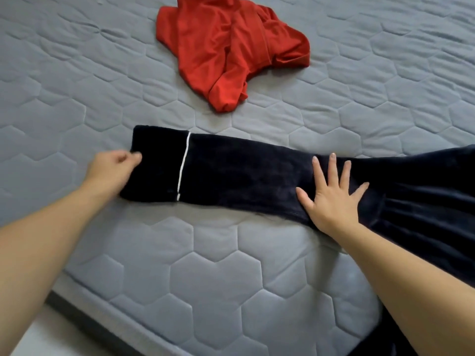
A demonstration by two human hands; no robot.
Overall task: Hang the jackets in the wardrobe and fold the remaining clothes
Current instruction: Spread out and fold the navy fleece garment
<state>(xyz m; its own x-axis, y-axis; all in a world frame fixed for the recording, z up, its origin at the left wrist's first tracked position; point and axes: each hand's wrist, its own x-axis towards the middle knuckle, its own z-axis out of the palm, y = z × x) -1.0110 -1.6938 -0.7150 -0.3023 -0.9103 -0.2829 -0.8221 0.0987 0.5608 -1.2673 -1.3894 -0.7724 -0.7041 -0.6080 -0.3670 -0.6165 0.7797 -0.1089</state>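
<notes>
Navy plush cloth: the navy garment lies flat on the grey quilted mattress, near its front edge. Its long axis runs left to right. The narrow end with the white stripe points left; the wider, gathered part runs off the frame to the right. Sleeve or trouser leg, I cannot tell. The left hand has its fingers curled at the narrow end's edge, apparently pinching the cloth there. The right hand lies flat on the cloth with fingers spread, pressing down and gripping nothing. Judged step: folding, with this piece smoothed out and not yet folded over. The next move probably calls for lifting the pinched end and carrying it rightward over the length, while the flat hand pins the crease line. A crumpled red garment lies further back on the mattress, unfolded and apart from the navy one.
</notes>
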